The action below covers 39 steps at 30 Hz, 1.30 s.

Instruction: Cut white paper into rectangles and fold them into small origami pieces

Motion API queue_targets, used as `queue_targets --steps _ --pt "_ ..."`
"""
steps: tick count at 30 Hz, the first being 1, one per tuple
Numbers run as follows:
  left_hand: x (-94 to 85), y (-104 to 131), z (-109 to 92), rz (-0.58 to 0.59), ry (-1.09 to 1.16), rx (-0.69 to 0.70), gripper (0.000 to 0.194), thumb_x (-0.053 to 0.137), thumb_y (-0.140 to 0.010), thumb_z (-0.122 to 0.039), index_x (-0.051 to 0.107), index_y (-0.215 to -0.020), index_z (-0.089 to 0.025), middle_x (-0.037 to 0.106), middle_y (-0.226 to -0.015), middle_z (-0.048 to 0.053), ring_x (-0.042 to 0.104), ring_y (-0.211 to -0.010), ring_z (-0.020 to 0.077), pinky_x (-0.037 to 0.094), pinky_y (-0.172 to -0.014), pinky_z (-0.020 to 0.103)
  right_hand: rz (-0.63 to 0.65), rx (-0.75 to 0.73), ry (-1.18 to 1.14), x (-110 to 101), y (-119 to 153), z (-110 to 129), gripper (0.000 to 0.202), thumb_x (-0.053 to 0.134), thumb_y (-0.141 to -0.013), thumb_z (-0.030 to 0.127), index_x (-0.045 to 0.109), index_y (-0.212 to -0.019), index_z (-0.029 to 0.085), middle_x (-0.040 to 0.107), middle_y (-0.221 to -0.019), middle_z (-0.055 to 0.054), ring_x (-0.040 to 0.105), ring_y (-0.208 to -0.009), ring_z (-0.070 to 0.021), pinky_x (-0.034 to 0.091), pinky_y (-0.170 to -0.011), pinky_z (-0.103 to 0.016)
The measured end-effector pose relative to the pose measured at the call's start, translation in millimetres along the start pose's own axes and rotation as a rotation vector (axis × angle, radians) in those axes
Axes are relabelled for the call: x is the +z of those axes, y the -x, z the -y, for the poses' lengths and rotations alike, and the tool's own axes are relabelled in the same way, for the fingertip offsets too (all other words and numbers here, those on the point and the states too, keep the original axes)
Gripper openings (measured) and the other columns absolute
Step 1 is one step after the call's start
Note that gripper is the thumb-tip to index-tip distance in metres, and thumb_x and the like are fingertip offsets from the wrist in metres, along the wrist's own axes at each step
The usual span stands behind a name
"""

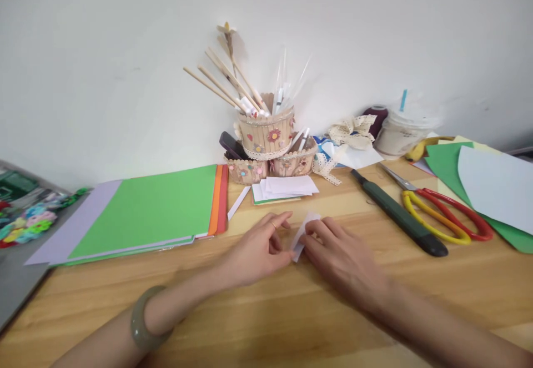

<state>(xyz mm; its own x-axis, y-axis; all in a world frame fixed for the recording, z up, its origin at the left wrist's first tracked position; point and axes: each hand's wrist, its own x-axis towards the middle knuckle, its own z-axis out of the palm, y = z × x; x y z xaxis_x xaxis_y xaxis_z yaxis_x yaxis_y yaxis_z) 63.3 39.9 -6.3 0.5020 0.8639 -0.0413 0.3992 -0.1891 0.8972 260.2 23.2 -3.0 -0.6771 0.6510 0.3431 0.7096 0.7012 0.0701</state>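
Note:
A small white paper piece [300,241] is between my two hands, over the middle of the wooden table. My right hand [339,251] pinches its right side, fingers curled. On the other side, my left hand [262,246] has its fingers apart, with the thumb tip at the paper's lower left edge. A stack of small white paper slips [287,186] lies just beyond the hands, and a single narrow white strip [239,202] rests left of that stack.
Coloured sheets [150,212] lie at left. Decorated baskets [268,135] hold sticks and pens at the back. A dark green cutter [400,212], scissors [441,212], a lidded cup [402,132] and more sheets [499,185] are at right.

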Motion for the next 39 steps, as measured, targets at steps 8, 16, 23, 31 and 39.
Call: queue_targets --steps 8,16,23,31,39 --pt "0.6 -6 1 0.004 0.072 -0.031 0.050 0.048 -0.076 -0.005 0.050 -0.124 -0.017 0.056 -0.102 0.005 0.056 -0.079 0.0123 0.049 -0.073 0.027 0.003 -0.030 -0.224 7 -1 -3 0.015 0.047 -0.087 0.014 0.061 -0.094 0.014 0.060 -0.094 -0.011 0.052 -0.088 -0.0222 0.047 -0.076 -0.039" --pt "1.0 -7 -1 0.031 0.229 -0.045 0.050 0.054 -0.076 -0.012 0.048 -0.125 -0.014 0.056 -0.108 0.008 0.056 -0.083 0.0155 0.049 -0.075 0.030 -0.126 -0.068 -0.277 7 -6 1 0.021 0.044 -0.090 0.019 0.056 -0.106 0.012 0.064 -0.093 -0.010 0.056 -0.086 -0.0216 0.048 -0.073 -0.037" --pt "5.1 -5 4 -0.056 0.068 -0.040 0.059 0.050 -0.074 -0.005 0.042 -0.131 -0.021 0.053 -0.114 0.008 0.057 -0.077 0.0138 0.051 -0.067 0.028 0.010 -0.161 -0.118 3 4 -6 0.014 0.045 -0.087 0.013 0.059 -0.087 0.013 0.063 -0.089 -0.010 0.054 -0.079 -0.0231 0.048 -0.066 -0.037" --pt "6.1 -5 2 -0.093 -0.018 0.016 0.058 0.049 -0.076 -0.003 0.043 -0.129 -0.025 0.055 -0.099 0.003 0.056 -0.080 0.0137 0.052 -0.072 0.028 0.003 -0.208 -0.022 -2 -8 -14 0.020 0.041 -0.086 0.009 0.060 -0.093 0.011 0.062 -0.094 -0.011 0.051 -0.080 -0.0224 0.046 -0.065 -0.034" --pt "5.5 -3 1 -0.165 -0.105 0.086 0.031 0.047 -0.075 0.001 0.052 -0.099 -0.020 0.049 -0.106 0.004 0.054 -0.073 0.0108 0.050 -0.064 0.024 -0.009 -0.197 -0.269 4 -6 -13 0.021 0.042 -0.091 0.016 0.060 -0.082 0.017 0.062 -0.082 -0.005 0.051 -0.073 -0.0175 0.040 -0.063 -0.031"
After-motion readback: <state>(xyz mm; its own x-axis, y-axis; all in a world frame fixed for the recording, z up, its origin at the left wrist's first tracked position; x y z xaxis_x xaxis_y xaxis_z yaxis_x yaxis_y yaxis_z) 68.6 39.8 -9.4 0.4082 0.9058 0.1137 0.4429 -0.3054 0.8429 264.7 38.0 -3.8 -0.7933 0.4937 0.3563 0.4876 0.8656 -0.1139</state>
